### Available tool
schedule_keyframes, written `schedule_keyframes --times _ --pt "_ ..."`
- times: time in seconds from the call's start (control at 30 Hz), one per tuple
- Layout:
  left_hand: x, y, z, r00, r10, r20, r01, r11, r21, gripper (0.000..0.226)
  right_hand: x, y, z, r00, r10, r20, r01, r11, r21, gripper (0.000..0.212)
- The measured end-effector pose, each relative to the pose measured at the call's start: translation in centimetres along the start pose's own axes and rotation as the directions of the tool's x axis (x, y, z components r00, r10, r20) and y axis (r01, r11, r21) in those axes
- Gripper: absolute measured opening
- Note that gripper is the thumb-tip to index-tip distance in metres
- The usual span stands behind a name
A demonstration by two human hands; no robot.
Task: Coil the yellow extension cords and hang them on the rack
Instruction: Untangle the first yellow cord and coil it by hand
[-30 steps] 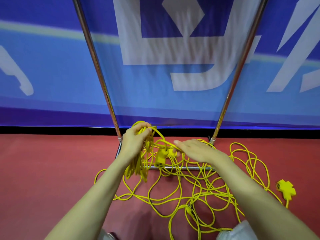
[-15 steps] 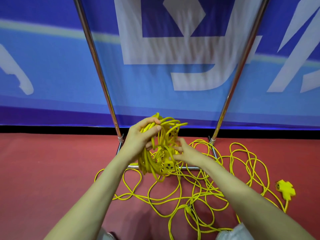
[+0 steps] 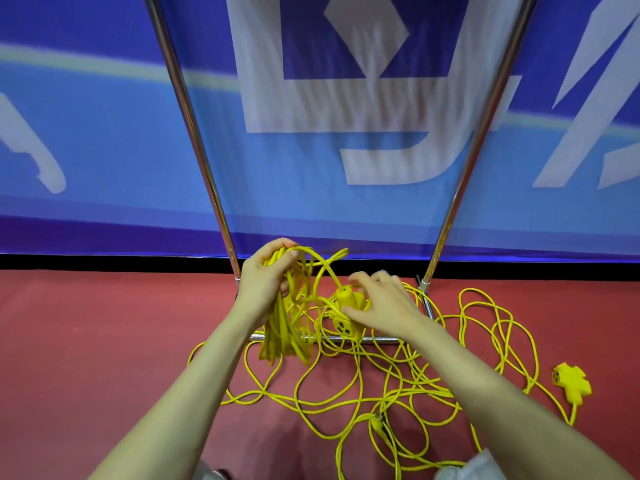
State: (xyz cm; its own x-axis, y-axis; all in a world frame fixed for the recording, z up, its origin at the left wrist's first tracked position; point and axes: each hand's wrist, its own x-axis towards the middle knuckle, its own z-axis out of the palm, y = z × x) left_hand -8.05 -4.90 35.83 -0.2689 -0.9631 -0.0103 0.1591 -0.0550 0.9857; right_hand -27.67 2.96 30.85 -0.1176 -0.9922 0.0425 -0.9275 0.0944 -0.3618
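The left hand [image 3: 265, 289] is closed around a coil [image 3: 282, 327] of yellow cord, gripping its top so the loops hang down in front of the rack's base bar [image 3: 381, 339]. The right hand [image 3: 384, 306] has its fingers curled over a socket block [image 3: 346, 315] at the cord's end, thumb beneath it; its fingertips are blurred. A strand arcs from the coil to this block. Loose cord [image 3: 398, 393] lies tangled on the red floor [image 3: 86, 341], spreading rightward to a 2nd socket [image 3: 571, 382]. The rack's 2 poles [image 3: 194, 133] rise before a blue banner [image 3: 104, 150].
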Motion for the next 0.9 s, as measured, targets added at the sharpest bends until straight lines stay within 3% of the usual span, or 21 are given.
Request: schedule_keyframes --times 0.13,0.3,0.4,0.53,0.67,0.73,0.8,0.87,0.9 --pt "0.4 -0.5 -1.3 0.999 -0.022 -0.038 0.025 0.997 0.073 0.009 0.2 -0.2 -1.2 0.989 -0.097 -0.116 0.104 0.993 0.056 0.049" --pt "0.4 -0.6 -1.8 0.999 -0.041 0.000 0.041 0.997 0.059 0.009 -0.1 -0.9 -1.0 0.957 -0.273 -0.101 0.288 0.942 0.172 0.046" --pt "0.2 -0.5 -1.5 0.995 -0.091 0.043 0.090 0.996 0.017 0.014 0.0 -1.0 -0.5 0.970 -0.198 -0.140 0.231 0.928 0.293 0.041" --pt "-0.1 -0.8 -0.6 0.986 -0.128 0.104 0.119 0.989 0.088 0.016 0.4 -1.9 -0.3 0.971 -0.106 -0.214 0.199 0.853 0.483 0.041" --pt "-0.3 -0.5 -0.4 0.984 -0.157 0.081 0.154 0.987 0.033 0.013 1.0 -0.8 -0.3 0.949 -0.112 -0.295 0.228 0.889 0.397 0.034" --pt "-0.3 -0.1 -0.6 0.985 -0.155 0.071 0.154 0.988 0.022 0.008 1.6 0.8 -0.6 0.959 -0.047 -0.279 0.134 0.944 0.301 0.035" --pt "-0.4 0.0 -0.5 0.987 -0.131 0.092 0.127 0.991 0.050 0.006 1.8 1.7 -0.8 0.984 0.079 -0.160 -0.029 0.955 0.296 0.035" --pt "-0.6 -0.1 -0.1 0.984 -0.097 0.150 0.080 0.990 0.115 0.007 1.7 1.4 -0.7 0.984 0.180 -0.007 -0.157 0.876 0.456 0.032" --pt "-0.7 -0.2 0.2 0.979 -0.086 0.185 0.058 0.987 0.149 0.008 1.6 0.9 -0.7 0.974 0.212 0.074 -0.213 0.768 0.603 0.036"
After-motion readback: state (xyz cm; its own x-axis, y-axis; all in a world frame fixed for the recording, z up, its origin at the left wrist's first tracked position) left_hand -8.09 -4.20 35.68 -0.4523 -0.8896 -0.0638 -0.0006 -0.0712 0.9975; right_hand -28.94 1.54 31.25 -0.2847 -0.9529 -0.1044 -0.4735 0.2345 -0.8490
